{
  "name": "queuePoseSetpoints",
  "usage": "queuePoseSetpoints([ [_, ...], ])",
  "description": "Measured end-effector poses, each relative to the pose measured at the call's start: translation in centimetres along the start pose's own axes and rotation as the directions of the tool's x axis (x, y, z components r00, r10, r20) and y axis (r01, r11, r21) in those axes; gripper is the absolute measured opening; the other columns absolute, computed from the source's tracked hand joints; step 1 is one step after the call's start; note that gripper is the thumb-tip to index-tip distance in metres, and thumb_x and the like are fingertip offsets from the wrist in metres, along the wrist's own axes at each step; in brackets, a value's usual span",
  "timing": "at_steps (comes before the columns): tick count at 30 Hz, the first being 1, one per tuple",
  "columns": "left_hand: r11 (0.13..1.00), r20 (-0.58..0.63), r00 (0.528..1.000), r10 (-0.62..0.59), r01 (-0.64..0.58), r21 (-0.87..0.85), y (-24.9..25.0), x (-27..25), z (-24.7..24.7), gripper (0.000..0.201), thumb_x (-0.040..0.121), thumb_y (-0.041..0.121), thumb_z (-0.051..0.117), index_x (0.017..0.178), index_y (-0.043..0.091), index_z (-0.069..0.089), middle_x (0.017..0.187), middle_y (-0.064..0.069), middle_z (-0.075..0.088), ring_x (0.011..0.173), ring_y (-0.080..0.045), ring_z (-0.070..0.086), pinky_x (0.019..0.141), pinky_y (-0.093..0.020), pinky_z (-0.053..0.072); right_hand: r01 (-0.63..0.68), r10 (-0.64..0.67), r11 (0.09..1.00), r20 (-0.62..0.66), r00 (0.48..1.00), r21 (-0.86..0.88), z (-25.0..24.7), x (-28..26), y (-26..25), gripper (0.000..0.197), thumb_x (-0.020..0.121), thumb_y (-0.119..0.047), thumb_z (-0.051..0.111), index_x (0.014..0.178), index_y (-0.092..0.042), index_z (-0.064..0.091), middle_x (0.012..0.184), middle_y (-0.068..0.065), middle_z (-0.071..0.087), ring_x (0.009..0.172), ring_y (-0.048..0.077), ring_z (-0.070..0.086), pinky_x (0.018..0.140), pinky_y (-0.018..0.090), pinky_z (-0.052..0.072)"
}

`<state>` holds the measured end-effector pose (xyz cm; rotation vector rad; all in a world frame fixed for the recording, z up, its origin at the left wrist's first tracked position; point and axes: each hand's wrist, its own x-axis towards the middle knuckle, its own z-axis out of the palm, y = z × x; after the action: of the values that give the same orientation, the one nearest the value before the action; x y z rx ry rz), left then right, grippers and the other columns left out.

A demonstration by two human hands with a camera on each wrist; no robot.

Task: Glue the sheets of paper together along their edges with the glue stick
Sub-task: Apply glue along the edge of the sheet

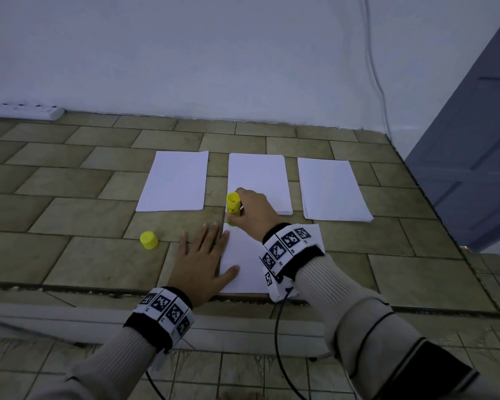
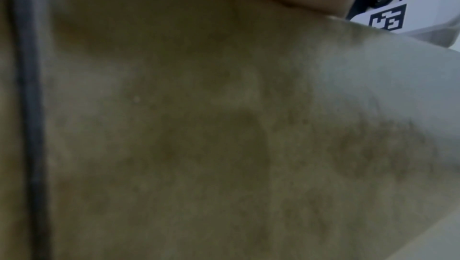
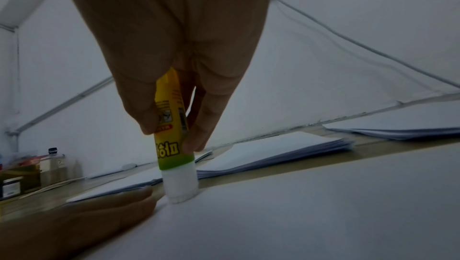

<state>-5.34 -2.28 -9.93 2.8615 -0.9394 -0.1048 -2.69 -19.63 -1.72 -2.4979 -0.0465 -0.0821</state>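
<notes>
Tiled floor (image 1: 84, 215) carries three paper stacks (image 1: 175, 181) along the wall edge, and nearer the person a single sheet (image 1: 244, 261). Left hand (image 1: 202, 262) lies flat, fingers straight, on that sheet's left edge. Right hand (image 1: 256, 210) grips the glue stick (image 3: 174, 146) upright (white tip on the sheet's far left corner). Yellow cap (image 1: 148, 240) sits left of the sheet

Both forearms wore ribbed beige sleeves (image 1: 324, 287). Each wrist carried a black band (image 1: 168, 316) faced with white square-code tags; a thin black cable (image 1: 277, 342) trailed below.
</notes>
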Motion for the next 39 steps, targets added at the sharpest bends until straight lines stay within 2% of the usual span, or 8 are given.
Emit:
queuePoseSetpoints([
  [4, 1.000, 0.011, 1.000, 0.000, 0.000, 0.031, -0.1, 0.1, 0.1, 0.101, 0.074, 0.081, -0.017, 0.155, 0.024, 0.002, 0.157, 0.002, -0.015, 0.149, -0.020, -0.010, 0.117, -0.055, -0.007, -0.061, 0.061, 0.998, -0.013, 0.998, 0.000, -1.4, -1.1, 1.6, 0.022, 0.081, -0.015, 0.066, 0.094, -0.004, 0.053, 0.097, 0.017, 0.062, 0.090, 0.033, 0.058, 0.079, 0.043, 0.050],
  [9, 1.000, -0.008, 1.000, -0.002, 0.002, 0.022, -0.1, 0.0, 0.3, 0.089, 0.086, 0.076, 0.003, 0.155, 0.020, 0.015, 0.161, -0.003, 0.003, 0.150, -0.025, 0.006, 0.117, -0.060, 0.006, -0.178, 0.186, 0.981, -0.117, 0.976, 0.076, -4.7, -4.0, 5.7, 0.015, 0.076, -0.009, 0.065, 0.084, -0.003, 0.053, 0.086, 0.015, 0.065, 0.080, 0.031, 0.063, 0.074, 0.042, 0.052],
  [14, 1.000, 0.006, 1.000, 0.000, 0.000, 0.026, -0.1, 0.0, 0.3, 0.091, 0.086, 0.076, -0.002, 0.155, 0.019, 0.019, 0.162, -0.005, 0.010, 0.149, -0.024, 0.008, 0.117, -0.062, 0.008, -0.281, 0.281, 0.959, -0.222, 0.934, 0.032, -7.4, -6.1, 9.1, 0.017, 0.076, -0.009, 0.066, 0.086, 0.000, 0.055, 0.081, 0.017, 0.065, 0.076, 0.032, 0.063, 0.067, 0.034, 0.049],
  [19, 1.000, 0.015, 1.000, 0.003, -0.003, 0.015, -0.1, 0.0, 0.3, 0.092, 0.085, 0.076, -0.006, 0.155, 0.021, 0.016, 0.162, -0.003, 0.005, 0.150, -0.024, 0.006, 0.117, -0.061, 0.007, -0.289, 0.297, 0.955, -0.266, 0.917, 0.069, -8.1, -6.7, 9.5, 0.018, 0.078, -0.011, 0.068, 0.087, -0.001, 0.055, 0.082, 0.015, 0.065, 0.079, 0.030, 0.063, 0.070, 0.036, 0.050],
  [22, 1.000, 0.010, 1.000, -0.001, 0.001, 0.014, -0.1, 0.0, 0.2, 0.092, 0.085, 0.076, -0.006, 0.155, 0.021, 0.016, 0.161, -0.002, 0.003, 0.150, -0.024, 0.005, 0.117, -0.061, 0.007, -0.205, 0.243, 0.964, -0.245, 0.939, 0.168, -6.8, -6.7, 7.6, 0.017, 0.078, -0.015, 0.070, 0.085, -0.007, 0.057, 0.082, 0.008, 0.067, 0.078, 0.023, 0.065, 0.074, 0.040, 0.055],
  [25, 1.000, 0.001, 1.000, -0.005, 0.005, 0.020, 0.0, -0.1, 0.1, 0.098, 0.080, 0.081, -0.010, 0.156, 0.023, 0.010, 0.161, 0.001, -0.006, 0.150, -0.020, -0.004, 0.118, -0.058, -0.002, -0.102, 0.129, 0.967, -0.099, 0.987, 0.235, -4.5, -6.7, 4.3, 0.018, 0.075, -0.013, 0.073, 0.083, -0.007, 0.058, 0.082, 0.008, 0.068, 0.078, 0.023, 0.065, 0.076, 0.043, 0.054],
  [30, 0.999, 0.021, 1.000, -0.018, 0.017, 0.033, 0.3, -0.1, -0.2, 0.112, 0.070, 0.094, -0.004, 0.156, 0.023, 0.002, 0.163, 0.000, -0.009, 0.150, -0.019, -0.010, 0.116, -0.053, -0.011, 0.061, -0.064, 0.985, 0.016, 0.998, 0.163, -0.9, -5.6, 0.4, 0.017, 0.081, -0.017, 0.067, 0.079, -0.011, 0.051, 0.081, 0.006, 0.060, 0.075, 0.022, 0.060, 0.070, 0.044, 0.052],
  [39, 0.999, 0.031, 0.999, -0.025, 0.024, 0.046, 0.4, -0.1, -0.4, 0.114, 0.066, 0.095, -0.008, 0.155, 0.023, -0.002, 0.162, 0.001, -0.011, 0.149, -0.018, -0.013, 0.117, -0.055, -0.009, 0.078, -0.082, 0.995, 0.071, 0.994, 0.062, -0.7, -5.6, -0.4, 0.018, 0.083, -0.017, 0.064, 0.085, -0.011, 0.047, 0.086, 0.006, 0.056, 0.079, 0.024, 0.055, 0.075, 0.043, 0.050],
])
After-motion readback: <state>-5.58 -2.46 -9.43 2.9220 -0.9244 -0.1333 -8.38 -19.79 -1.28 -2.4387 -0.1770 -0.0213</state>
